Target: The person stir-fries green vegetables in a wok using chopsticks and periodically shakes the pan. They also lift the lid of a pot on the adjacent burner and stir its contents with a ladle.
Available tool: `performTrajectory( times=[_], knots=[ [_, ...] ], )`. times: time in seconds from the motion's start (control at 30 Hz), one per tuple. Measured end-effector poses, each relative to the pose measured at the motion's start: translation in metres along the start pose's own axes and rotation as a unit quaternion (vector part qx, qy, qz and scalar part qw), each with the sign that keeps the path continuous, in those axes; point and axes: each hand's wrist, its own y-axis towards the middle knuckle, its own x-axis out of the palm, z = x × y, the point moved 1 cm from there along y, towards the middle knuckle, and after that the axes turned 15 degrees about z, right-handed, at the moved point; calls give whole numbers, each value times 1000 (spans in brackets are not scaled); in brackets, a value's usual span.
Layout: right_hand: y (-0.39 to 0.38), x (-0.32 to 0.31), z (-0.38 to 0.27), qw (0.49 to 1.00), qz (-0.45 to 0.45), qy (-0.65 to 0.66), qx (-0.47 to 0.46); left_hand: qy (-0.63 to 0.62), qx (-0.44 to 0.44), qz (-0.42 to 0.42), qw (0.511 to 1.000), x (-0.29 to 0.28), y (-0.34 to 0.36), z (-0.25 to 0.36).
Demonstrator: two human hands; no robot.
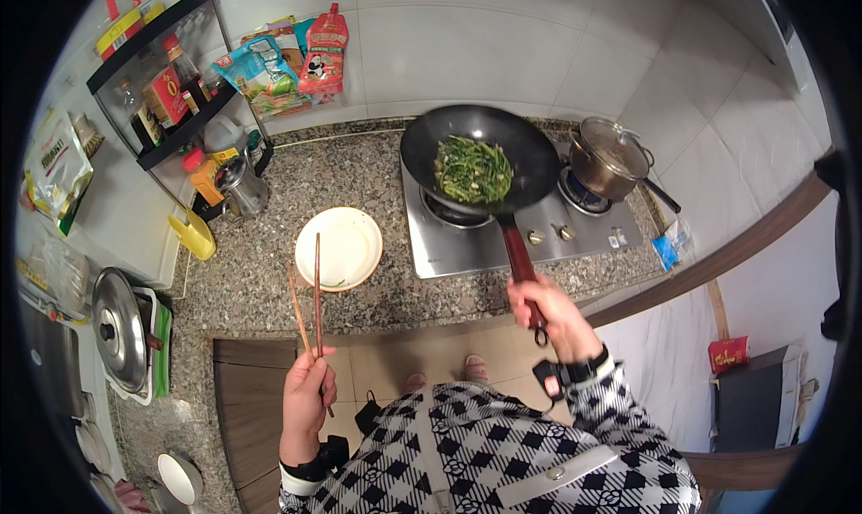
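Note:
My right hand grips the red-brown handle of a black wok, which is over the left burner of a steel gas stove; whether it rests there or is lifted I cannot tell. Chopped green vegetables lie in the wok. My left hand is closed on a pair of wooden chopsticks, held upward in front of a white plate on the granite counter.
A lidded pot sits on the right burner beside a small blue packet. At left are a condiment rack, a steel jug, a yellow scoop, a metal lid and a white ladle. Food packets hang on the wall.

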Motion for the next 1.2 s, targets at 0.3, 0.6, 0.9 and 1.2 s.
performTrajectory(
  times=[0.3,0.6,0.9,1.2],
  knots=[
    [47,13,10,993,-66,72,-70,41,-11,2,999,-3,-1,3],
    [52,9,43,995,-41,79,-51,52,-46,19,997,-9,-3,-2],
    [57,5,48,993,-101,57,-30,68,-51,24,996,-8,8,-10],
    [165,-94,-5,787,247,-419,-378,-17,-10,125,992,-45,-38,-62]
  ],
)
